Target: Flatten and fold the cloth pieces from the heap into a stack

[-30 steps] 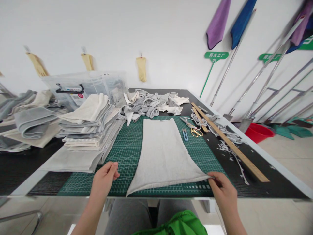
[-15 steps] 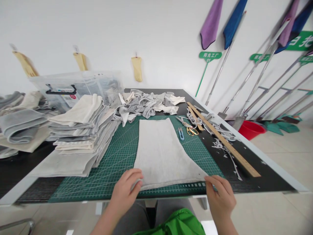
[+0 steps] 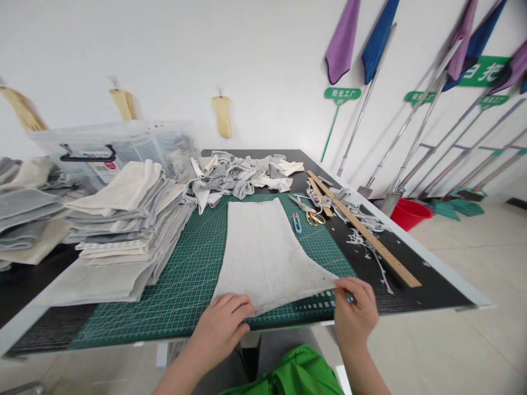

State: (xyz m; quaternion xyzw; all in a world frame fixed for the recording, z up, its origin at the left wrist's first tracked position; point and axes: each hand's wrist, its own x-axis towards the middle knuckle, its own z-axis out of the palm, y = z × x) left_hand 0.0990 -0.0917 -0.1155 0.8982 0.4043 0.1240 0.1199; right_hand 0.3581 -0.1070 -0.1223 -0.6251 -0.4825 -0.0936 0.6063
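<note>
Cloth (image 3: 263,252): right hand (image 3: 357,307) pinches corner; left hand (image 3: 222,323) half-curled on edge, grip unclear.

Pale grey over gridded green

At centre, the cloth (image 3: 263,247) is plain pale grey; the cutting mat (image 3: 189,263) beneath is green with a fine white grid. The folded stack (image 3: 111,219), left of centre, mixes cream and greys with one checked layer. Right of centre, the snips (image 3: 297,223) are blue and the scissors (image 3: 316,219) have gold handles. The bucket (image 3: 409,214) at right is red. Along the upper right hang a purple towel (image 3: 343,44) and a blue towel (image 3: 379,41); a glove (image 3: 223,117) at upper centre is yellow.
</note>
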